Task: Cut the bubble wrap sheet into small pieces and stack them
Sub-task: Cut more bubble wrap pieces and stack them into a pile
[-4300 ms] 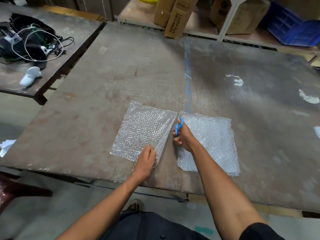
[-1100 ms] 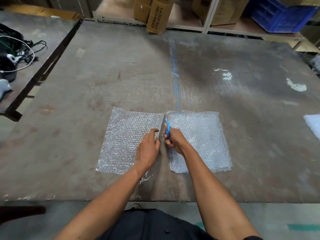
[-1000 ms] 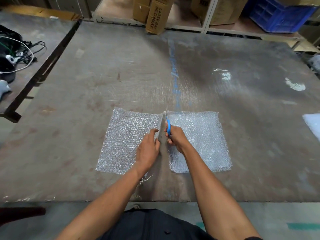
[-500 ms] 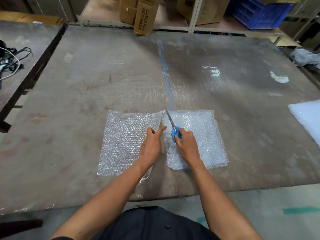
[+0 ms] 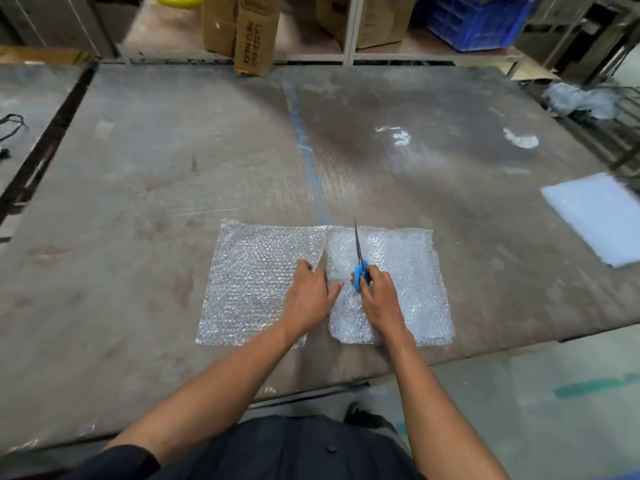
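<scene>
Scuffed and stained, a large wooden table (image 5: 173,161) carries a faded blue stripe (image 5: 304,150) running away from the person. Behind its far edge stand cardboard boxes (image 5: 252,36) and a blue crate (image 5: 474,22) on low shelving. Just short of the stripe's near end lies the bubble wrap sheet (image 5: 249,271), long axis across the table, split down its middle. The left hand (image 5: 308,299) presses flat on the left half. The right hand (image 5: 379,299) grips blue-handled scissors (image 5: 360,268), blades together, pointing toward the stripe.

Bubble wrap (image 5: 256,271) on table (image 5: 138,168); scissors (image 5: 358,258) over right half; boxes (image 5: 242,26) behind.
</scene>
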`<state>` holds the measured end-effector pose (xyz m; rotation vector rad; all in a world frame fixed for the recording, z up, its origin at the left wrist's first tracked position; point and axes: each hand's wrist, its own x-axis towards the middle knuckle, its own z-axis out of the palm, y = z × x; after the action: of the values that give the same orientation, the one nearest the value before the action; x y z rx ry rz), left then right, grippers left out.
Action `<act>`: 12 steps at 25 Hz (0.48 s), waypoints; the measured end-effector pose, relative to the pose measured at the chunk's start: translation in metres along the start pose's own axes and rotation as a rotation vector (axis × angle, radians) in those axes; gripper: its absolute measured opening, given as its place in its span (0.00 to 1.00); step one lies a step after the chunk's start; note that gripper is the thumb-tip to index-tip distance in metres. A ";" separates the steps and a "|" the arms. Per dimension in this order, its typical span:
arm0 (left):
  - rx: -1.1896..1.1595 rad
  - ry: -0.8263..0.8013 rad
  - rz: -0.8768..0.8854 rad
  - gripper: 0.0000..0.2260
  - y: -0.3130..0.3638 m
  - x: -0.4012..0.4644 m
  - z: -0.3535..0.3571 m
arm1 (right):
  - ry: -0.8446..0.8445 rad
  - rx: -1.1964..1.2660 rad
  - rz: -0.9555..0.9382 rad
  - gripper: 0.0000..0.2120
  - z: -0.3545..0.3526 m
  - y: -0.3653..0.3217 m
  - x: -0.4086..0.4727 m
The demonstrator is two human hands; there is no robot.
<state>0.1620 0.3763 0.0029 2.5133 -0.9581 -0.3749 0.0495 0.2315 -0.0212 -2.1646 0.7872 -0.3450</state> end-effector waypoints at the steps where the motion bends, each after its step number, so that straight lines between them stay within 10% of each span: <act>1: 0.076 0.051 -0.040 0.32 0.010 0.001 0.002 | -0.009 0.018 -0.007 0.13 -0.006 0.003 0.003; 6: 0.512 0.055 -0.210 0.39 0.063 0.002 0.017 | -0.131 0.279 0.046 0.09 -0.041 -0.004 0.016; 12: 0.302 -0.063 -0.537 0.36 0.091 0.023 0.023 | -0.201 0.003 -0.056 0.18 -0.065 0.000 0.058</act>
<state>0.1182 0.2935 0.0240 3.0389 -0.3599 -0.4996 0.0630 0.1561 0.0200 -2.1811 0.6141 -0.1533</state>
